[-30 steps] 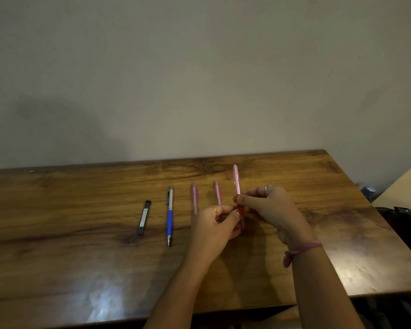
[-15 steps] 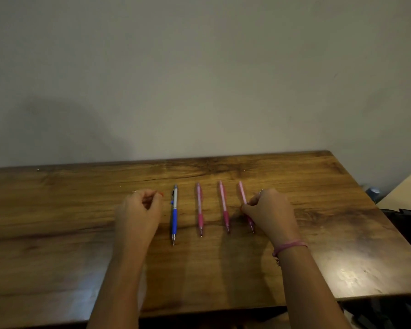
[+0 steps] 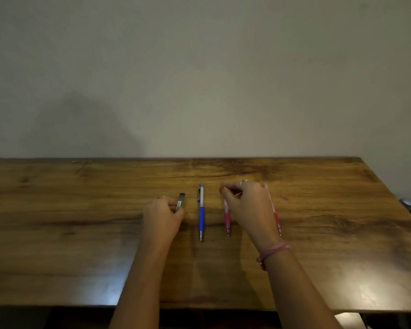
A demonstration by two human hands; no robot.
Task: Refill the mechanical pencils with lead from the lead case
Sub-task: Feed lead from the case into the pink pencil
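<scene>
Fingers of the left hand (image 3: pixel 163 216) curl round the lower end of the slim dark lead case with its pale label (image 3: pixel 180 202), whose upper end pokes out beyond the knuckles, just above the table. Over on the other side, the right hand (image 3: pixel 248 207) has its fingertips bunched together near the top of a pink mechanical pencil with a darker pink grip (image 3: pixel 227 216); they look pinched on it, though whether the pencil has left the wood I cannot tell. Between the hands lies the blue-and-silver mechanical pencil (image 3: pixel 201 213), untouched. Beyond the right hand, another pink mechanical pencil (image 3: pixel 274 211) rests flat on the brown wood-grain table (image 3: pixel 81 233). No pencil is open in view and the case looks capped, so by my reckoning the loading for this pencil is all ahead.
</scene>
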